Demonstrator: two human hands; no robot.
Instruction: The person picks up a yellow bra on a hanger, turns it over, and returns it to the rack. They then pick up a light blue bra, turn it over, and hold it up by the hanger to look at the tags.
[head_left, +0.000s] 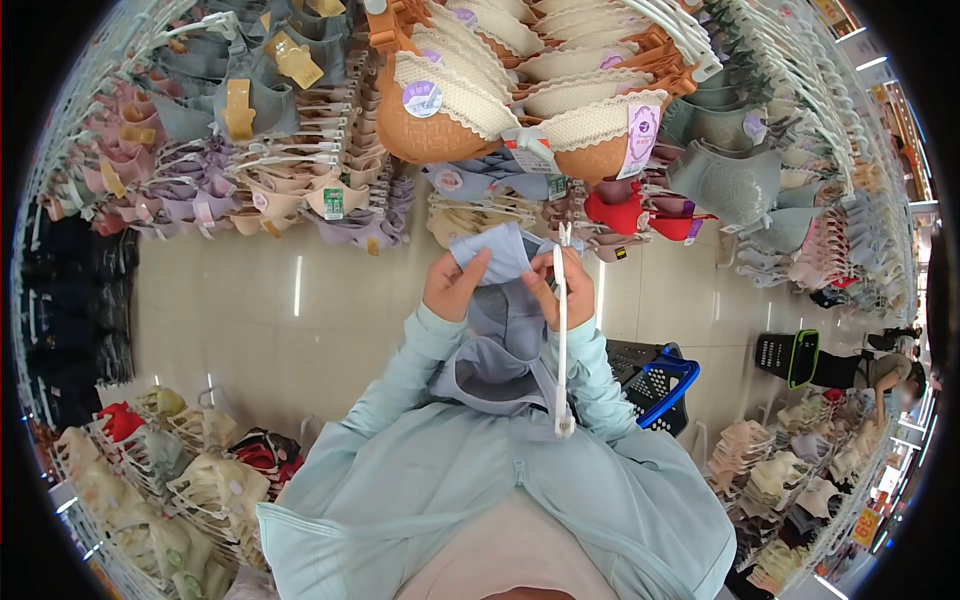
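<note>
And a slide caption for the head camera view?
Left hand and right hand hold a blue-grey bra, with a white hanger by the right, amid hanging bras.

Your pale aqua zip-front jacket (430, 480)
You wear it over a light pinkish top (510, 550); it has long sleeves (385, 360), a matching zipper pull (519, 472) and curved seams across the front.

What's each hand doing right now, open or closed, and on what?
Left hand: closed on the blue-grey garment.
Right hand: closed on the garment and white hanger.
</note>
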